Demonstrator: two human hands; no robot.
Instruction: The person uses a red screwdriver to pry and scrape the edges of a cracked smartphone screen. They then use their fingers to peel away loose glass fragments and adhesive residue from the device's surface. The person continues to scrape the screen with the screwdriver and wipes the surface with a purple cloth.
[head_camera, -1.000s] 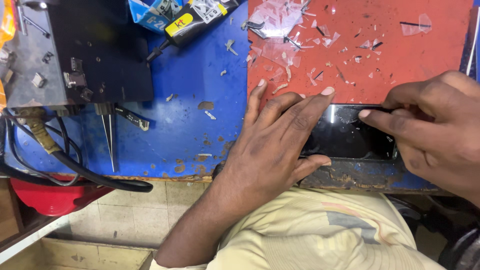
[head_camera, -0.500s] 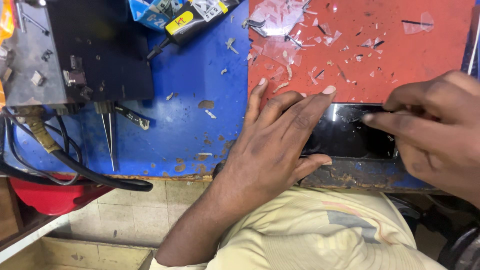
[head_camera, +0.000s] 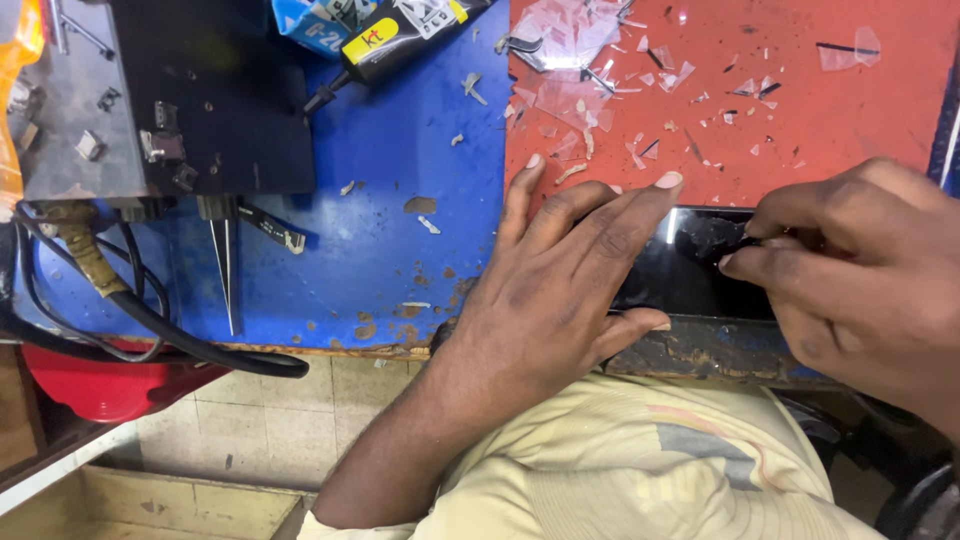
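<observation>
- Lately little has shifted: against the earlier views, the left hand (head_camera: 560, 290) keeps the same flat spread, while the right hand (head_camera: 850, 270) has drawn its pinched fingertips slightly leftward along the top of the black glass panel (head_camera: 700, 275).
- That small slide suggests the work on the panel's surface is creeping forward along one edge, not finished.
- The black glass panel lies at the near edge of the bench (head_camera: 400, 180), partly on the red mat (head_camera: 800, 110) and partly over the worn front lip.
- The left hand is opened out, palm down, fingers fanned across the panel's left end and the mat, thumb tucked at the near edge, pressing rather than gripping.
- The right hand is closed together, thumb and forefinger pinched on something thin at the panel's surface; what it is cannot be told.
- Clear glass shards (head_camera: 590, 40) litter the mat above; tweezers (head_camera: 225, 270) and a black glue tube (head_camera: 400, 40) lie well apart on the blue mat.
</observation>
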